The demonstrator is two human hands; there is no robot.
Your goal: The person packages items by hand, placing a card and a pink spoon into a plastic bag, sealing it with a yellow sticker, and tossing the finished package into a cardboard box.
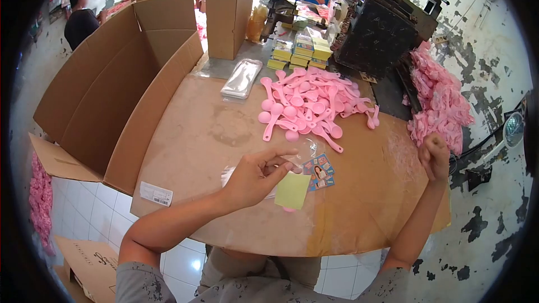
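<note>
Between the thumb and fingers of my left hand [261,174] is a small yellow-green card [292,191], over the front middle of the table. Colourful printed cards [321,173] lie just right of it, with clear plastic close by. A bit of pink shows under the yellow-green card's lower edge. My right hand [434,158] is raised at the table's right side with its fingers curled in; whether anything is inside I cannot make out. Beyond both hands spreads a heap of pink plastic spoons [314,104].
A large open cardboard box [151,109] stands left of the cardboard-covered table [219,224]. Clear plastic bags [242,78] and card stacks [303,47] lie at the back, near a dark machine [370,33]. Bagged pink items [441,101] pile up at right. Two people are farther back.
</note>
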